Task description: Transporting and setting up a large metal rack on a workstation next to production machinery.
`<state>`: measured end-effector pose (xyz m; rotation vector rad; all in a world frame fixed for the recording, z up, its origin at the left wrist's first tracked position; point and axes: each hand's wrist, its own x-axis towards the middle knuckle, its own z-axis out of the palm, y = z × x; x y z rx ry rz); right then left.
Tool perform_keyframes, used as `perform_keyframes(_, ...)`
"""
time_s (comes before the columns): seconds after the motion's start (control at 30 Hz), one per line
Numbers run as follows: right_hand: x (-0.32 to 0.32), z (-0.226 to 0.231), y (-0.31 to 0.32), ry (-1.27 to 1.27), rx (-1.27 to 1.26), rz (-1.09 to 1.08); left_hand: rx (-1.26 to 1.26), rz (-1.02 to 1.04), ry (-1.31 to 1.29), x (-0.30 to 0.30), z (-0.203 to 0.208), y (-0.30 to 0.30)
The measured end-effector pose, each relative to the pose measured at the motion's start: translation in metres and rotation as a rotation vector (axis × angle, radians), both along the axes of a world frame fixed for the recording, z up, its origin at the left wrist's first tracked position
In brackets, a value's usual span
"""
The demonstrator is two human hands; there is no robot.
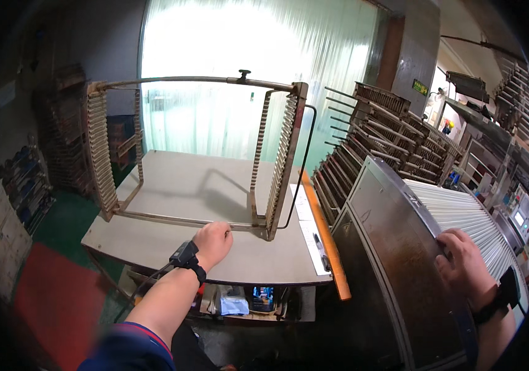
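Note:
A slotted metal rack [286, 157] stands upright on the pale table [147, 238], with ridged strips along its posts and a black knob on its top bar. My left hand [213, 242] is closed in a fist at the table, just in front of the rack's lower bar. I see nothing in it, though part of its fingers is hidden. At the right, my right hand [465, 263] lies with loosely bent, parted fingers on the metal edge of a roller conveyor [394, 216]. It holds nothing. Both wrists wear black straps.
Papers [307, 232] and a pen lie along the table's right side, beside an orange strip [326, 238]. More slotted racks [394, 133] are stacked behind the conveyor. A translucent strip curtain [215, 123] hangs beyond the table. Packages [233, 302] sit on the shelf underneath.

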<state>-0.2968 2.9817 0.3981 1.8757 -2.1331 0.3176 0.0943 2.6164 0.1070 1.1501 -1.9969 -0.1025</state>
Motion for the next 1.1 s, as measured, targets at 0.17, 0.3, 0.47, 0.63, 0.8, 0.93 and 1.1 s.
perform_keyframes(0.17, -0.001, 0.0, -0.001, 0.002, 0.006, -0.003, 0.026, 0.002, 0.004, 0.0, -0.001, -0.001)
perform_keyframes(0.3, 0.005, 0.002, 0.001, -0.035, 0.019, -0.034, 0.007, 0.0, -0.028, -0.001, 0.001, 0.0)
perform_keyframes(0.47, 0.004, 0.002, 0.001, 0.016, 0.015, -0.004, 0.011, 0.005, -0.028, -0.001, 0.002, 0.002)
perform_keyframes(0.63, 0.003, -0.002, -0.002, 0.005, -0.009, -0.001, 0.028, 0.015, -0.034, -0.001, -0.001, 0.0)
perform_keyframes(0.8, -0.006, -0.005, -0.001, 0.03, -0.028, 0.033, 0.024, 0.021, -0.054, 0.0, 0.0, 0.001)
perform_keyframes(0.93, -0.009, -0.006, -0.002, -0.007, -0.046, 0.031, 0.026, 0.021, -0.048, -0.001, -0.001, 0.002)
perform_keyframes(1.1, -0.007, -0.005, -0.001, -0.015, -0.026, 0.009, 0.006, 0.03, -0.055, -0.003, 0.001, 0.003)
